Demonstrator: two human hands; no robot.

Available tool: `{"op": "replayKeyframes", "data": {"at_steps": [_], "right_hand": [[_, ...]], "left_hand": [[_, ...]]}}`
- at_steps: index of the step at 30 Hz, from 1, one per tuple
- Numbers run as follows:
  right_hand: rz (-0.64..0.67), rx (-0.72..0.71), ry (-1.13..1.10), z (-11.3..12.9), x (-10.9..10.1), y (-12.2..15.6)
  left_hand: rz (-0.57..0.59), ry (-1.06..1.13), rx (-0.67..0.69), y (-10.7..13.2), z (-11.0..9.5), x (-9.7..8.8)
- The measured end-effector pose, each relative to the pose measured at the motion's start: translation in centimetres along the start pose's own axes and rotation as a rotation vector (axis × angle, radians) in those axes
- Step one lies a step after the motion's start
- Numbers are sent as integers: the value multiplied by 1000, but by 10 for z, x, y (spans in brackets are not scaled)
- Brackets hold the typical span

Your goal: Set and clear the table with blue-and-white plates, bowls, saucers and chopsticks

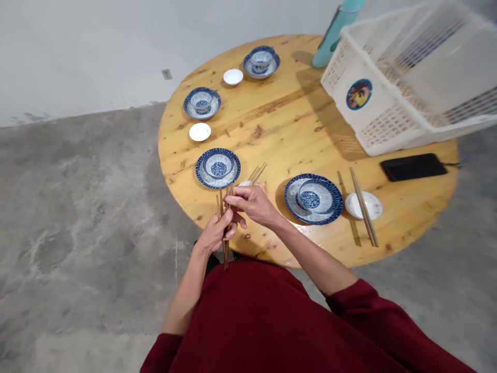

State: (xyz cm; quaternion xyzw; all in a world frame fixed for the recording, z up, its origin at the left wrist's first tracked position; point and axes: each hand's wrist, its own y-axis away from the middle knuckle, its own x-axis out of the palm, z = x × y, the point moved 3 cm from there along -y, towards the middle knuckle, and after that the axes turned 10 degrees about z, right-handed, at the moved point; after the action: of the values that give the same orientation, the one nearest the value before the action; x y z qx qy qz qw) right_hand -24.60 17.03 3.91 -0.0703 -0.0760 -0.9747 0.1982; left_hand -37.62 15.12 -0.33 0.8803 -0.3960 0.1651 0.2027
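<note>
My left hand (216, 231) is closed around a small bundle of wooden chopsticks (226, 254), held upright at the table's near edge. Fingers of my right hand (254, 206) pinch the upper part of the same chopsticks. Just beyond my hands is a blue-and-white bowl (218, 165) on a matching plate (200, 177). More chopsticks (258, 173) lie over a small white dish (245, 183), which my right hand partly hides. To the right, another patterned bowl (316, 197) rests on its plate (294, 187). A pair of chopsticks (364, 207) lies across white dishes (373, 204).
On the round wooden table (272, 134), a white plastic basket (382, 111) stands at the right, beside a turquoise container (336, 36). A black phone (413, 167) with a cable lies before it. Further bowls (202, 101) on plates and small white dishes (200, 131) line the far left.
</note>
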Motion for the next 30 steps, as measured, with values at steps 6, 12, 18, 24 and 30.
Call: {"op": "replayKeyframes", "data": {"at_steps": [6, 12, 18, 24, 30], "right_hand": [[-260, -106, 220, 21, 7, -11], [-556, -252, 435, 51, 27, -38], [-636, -400, 643, 42, 61, -75], [-583, -408, 860, 12, 85, -107], [-612, -328, 919, 2, 94, -115]], "left_hand": [[-234, 73, 114, 10, -10, -34], [-718, 21, 428, 71, -42, -126], [-1000, -50, 484, 165, -48, -198], [-1087, 20, 438, 215, -29, -227], [-1067, 26, 396, 246, -24, -246]]}}
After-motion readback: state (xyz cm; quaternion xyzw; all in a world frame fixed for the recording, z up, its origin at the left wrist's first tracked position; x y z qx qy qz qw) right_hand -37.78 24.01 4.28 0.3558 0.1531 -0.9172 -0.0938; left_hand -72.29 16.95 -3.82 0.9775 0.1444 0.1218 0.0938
